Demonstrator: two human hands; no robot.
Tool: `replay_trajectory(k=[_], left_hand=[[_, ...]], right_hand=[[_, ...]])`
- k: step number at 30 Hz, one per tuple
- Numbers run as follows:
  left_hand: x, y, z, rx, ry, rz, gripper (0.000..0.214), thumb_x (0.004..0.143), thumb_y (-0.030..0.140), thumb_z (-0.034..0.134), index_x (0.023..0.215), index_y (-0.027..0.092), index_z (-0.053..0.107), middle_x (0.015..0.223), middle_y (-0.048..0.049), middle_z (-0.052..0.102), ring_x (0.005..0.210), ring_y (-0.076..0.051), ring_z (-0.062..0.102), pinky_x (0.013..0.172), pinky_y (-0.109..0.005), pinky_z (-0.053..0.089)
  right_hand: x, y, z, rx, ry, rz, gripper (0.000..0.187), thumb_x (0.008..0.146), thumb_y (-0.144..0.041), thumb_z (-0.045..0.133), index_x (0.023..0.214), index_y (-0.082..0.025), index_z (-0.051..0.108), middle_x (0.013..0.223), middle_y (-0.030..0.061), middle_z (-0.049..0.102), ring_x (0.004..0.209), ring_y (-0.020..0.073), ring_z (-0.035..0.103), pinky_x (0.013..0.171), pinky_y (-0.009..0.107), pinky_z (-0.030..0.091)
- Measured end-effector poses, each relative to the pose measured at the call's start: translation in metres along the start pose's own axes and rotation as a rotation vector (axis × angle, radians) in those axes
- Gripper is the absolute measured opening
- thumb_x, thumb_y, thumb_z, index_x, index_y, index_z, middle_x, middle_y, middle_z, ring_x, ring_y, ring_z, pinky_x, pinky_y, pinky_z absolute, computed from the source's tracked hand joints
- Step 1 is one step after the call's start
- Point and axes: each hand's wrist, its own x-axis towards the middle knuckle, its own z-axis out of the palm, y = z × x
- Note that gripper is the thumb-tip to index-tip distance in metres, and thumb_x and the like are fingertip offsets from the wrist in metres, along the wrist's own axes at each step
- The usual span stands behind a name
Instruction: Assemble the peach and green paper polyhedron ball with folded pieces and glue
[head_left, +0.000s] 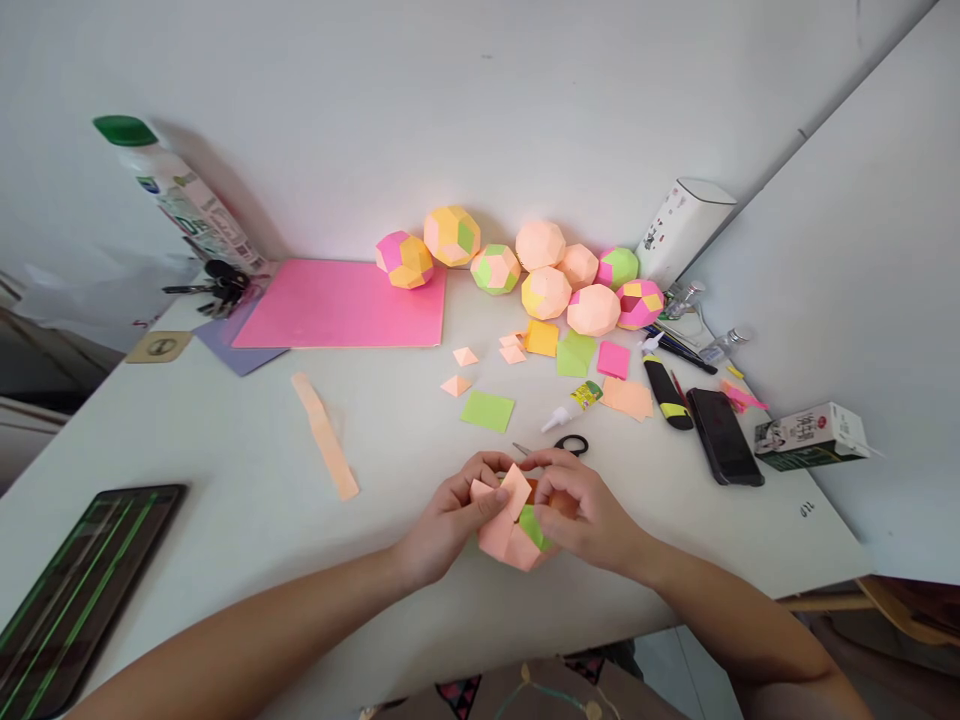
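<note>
1. Two-handed hold on an open-sided paper ball, peach outside, green panel within, over the near part of the desk. Close to the body, presumably for a clear look down into the hollow.
2. Left hand: closed on the ball's left side, thumb flat on a peach flap, fingers behind; probably for steadying the paper.
3. Right hand: curled at the right rim, index finger toward the flap's tip. Cannot tell whether pinching paper.
4. Opening turned upward, toward the camera. Roughly round, so no marked long axis. Flap's long axis running away from the body, leaning slightly right, tip toward the wall.
5. Scissors just beyond the fingers, glue bottle past them, nozzle leftward; likely for short reach.
6. Closed paper balls grouped near the wall, perhaps for elbow room.
</note>
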Motion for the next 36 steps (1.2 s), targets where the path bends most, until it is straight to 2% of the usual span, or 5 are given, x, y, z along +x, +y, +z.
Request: replay_trajectory(k=[4, 12, 21, 31, 36], left_hand=[[0.0005, -0.0006, 0.0003, 0.003, -0.015, -0.023, 0.034, 0.081, 0.048, 0.067, 0.103, 0.022, 0.061, 0.109, -0.0078, 0.055, 0.094, -0.023, 0.058, 0.079, -0.032, 0.046], [-0.0004, -0.0005, 0.0014, 0.016, -0.002, -0.019, 0.031, 0.079, 0.049, 0.067, 0.094, 0.022, 0.062, 0.117, -0.0072, 0.052, 0.098, -0.024, 0.057, 0.08, -0.034, 0.047], [-0.0011, -0.0069, -0.0029, 0.131, 0.034, 0.06, 0.035, 0.082, 0.047, 0.064, 0.067, 0.018, 0.051, 0.12, -0.0053, 0.045, 0.103, -0.022, 0.05, 0.079, -0.03, 0.046], [-0.001, -0.0043, -0.0038, 0.198, 0.005, 0.079, 0.035, 0.083, 0.048, 0.062, 0.068, 0.018, 0.052, 0.121, -0.0062, 0.046, 0.107, -0.024, 0.051, 0.085, -0.032, 0.046], [-0.0004, -0.0044, -0.0041, 0.191, 0.018, 0.09, 0.035, 0.084, 0.045, 0.062, 0.067, 0.018, 0.049, 0.117, -0.0055, 0.046, 0.106, -0.023, 0.05, 0.081, -0.03, 0.046]], right_hand=[[-0.001, -0.0007, 0.0001, 0.009, -0.008, 0.005, 0.011, 0.07, -0.014, 0.058, 0.063, -0.019, 0.051, 0.115, 0.0114, 0.055, 0.117, 0.0277, 0.053, 0.094, 0.042, 0.041], [-0.0016, 0.0, 0.0012, 0.006, -0.009, -0.006, 0.011, 0.068, -0.012, 0.058, 0.063, -0.019, 0.053, 0.116, 0.0106, 0.056, 0.118, 0.0279, 0.052, 0.094, 0.044, 0.043], [-0.0017, 0.0015, 0.0021, -0.004, 0.002, -0.007, 0.011, 0.069, -0.015, 0.06, 0.061, -0.019, 0.053, 0.12, 0.0122, 0.053, 0.119, 0.0288, 0.051, 0.097, 0.045, 0.04], [-0.0013, 0.0018, 0.0022, -0.005, 0.003, -0.017, 0.013, 0.069, -0.016, 0.061, 0.061, -0.019, 0.051, 0.121, 0.0108, 0.054, 0.115, 0.0283, 0.053, 0.093, 0.043, 0.044], [-0.001, 0.0017, 0.001, -0.006, 0.005, -0.018, 0.011, 0.069, -0.015, 0.059, 0.062, -0.019, 0.052, 0.12, 0.0117, 0.054, 0.115, 0.0283, 0.053, 0.094, 0.044, 0.043]])
